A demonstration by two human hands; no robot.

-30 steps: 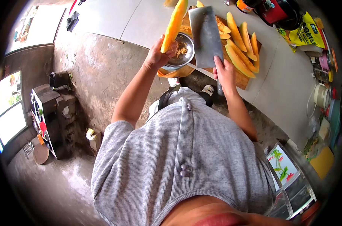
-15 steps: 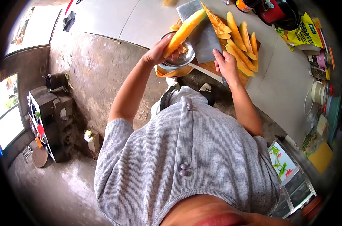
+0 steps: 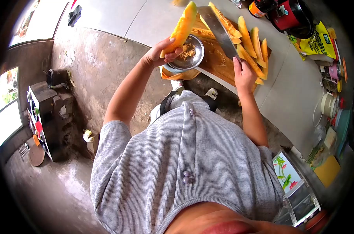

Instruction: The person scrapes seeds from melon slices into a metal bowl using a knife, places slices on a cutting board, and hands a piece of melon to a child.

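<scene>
My left hand (image 3: 160,52) is wrapped round the lower end of an orange melon wedge (image 3: 183,26), tilted upright beside a metal bowl (image 3: 201,50) that holds melon pulp and seeds. In my right hand (image 3: 244,76) is the handle of a wide cleaver (image 3: 220,33). Its blade is turned partly edge-on above the wooden cutting board (image 3: 214,58). Several cut melon wedges (image 3: 245,38) lie at the board's right side, some overlapping. One more piece with seeds (image 3: 202,32) lies on the board behind the bowl.
The pale tiled counter (image 3: 286,82) carries the board. A red and black pot (image 3: 290,15), an orange-labelled jar (image 3: 259,7) and a yellow bag (image 3: 320,42) stand at the upper right. A dark cloth (image 3: 74,15) lies at the upper left.
The melon wedge has swung from leaning over the blade to more upright on the left. The cleaver has moved right and turned narrower to view, uncovering more of the board.
</scene>
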